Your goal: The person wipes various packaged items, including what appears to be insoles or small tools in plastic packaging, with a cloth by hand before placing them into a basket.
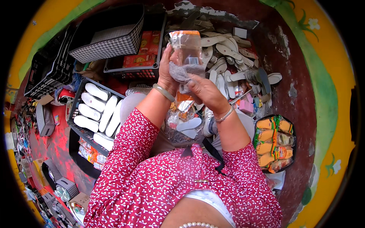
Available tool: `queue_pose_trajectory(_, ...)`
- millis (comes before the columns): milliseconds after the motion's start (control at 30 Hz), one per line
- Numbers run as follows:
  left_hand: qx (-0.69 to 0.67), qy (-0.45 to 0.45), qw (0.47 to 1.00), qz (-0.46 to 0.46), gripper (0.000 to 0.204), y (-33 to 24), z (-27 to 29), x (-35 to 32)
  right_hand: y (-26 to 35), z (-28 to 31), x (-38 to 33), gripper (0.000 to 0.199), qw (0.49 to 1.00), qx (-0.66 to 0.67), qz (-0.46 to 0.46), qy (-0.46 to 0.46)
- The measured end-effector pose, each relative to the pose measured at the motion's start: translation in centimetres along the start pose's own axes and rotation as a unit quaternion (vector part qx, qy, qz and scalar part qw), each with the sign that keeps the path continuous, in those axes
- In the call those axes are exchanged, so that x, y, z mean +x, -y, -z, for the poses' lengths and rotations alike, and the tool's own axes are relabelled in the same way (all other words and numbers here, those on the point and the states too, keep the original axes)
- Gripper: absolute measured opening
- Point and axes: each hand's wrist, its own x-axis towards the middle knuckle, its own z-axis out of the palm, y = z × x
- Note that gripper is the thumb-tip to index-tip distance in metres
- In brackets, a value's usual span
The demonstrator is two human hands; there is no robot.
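My left hand point(166, 74) is closed around the side of a clear plastic bag point(187, 48), which has an orange band along its top and a small label inside. A soft grey fuzzy piece point(181, 71), perhaps folded, lies across the bag's lower part. The fingers of my right hand point(209, 91) are closed on this grey piece at its right end, close to the left hand. How far the piece goes into the bag cannot be made out. Below the hands, clear wrappers and a pale insole point(189, 124) lie loose.
A large heap of white insoles point(228, 51) fills the far right. On the left stands a dark crate with white insoles point(108, 116). Behind it are a houndstooth basket point(110, 47) and red boxes point(139, 60). A black tray holds yellow-orange packs point(265, 136) at right.
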Motion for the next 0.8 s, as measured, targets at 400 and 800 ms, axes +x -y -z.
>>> queue_pose_trajectory(400,0.075,-0.103,0.992,0.025,0.027,1.6,0.2,0.5,3.0,8.5,-1.6,0.048,0.892,0.321,0.177,-0.266)
queue_pose_trajectory(800,0.029,-0.170,0.971,-0.165,0.031,1.2,3.1,1.2,-3.8,-0.9,1.5,0.055,0.903,-0.381,0.103,-0.172)
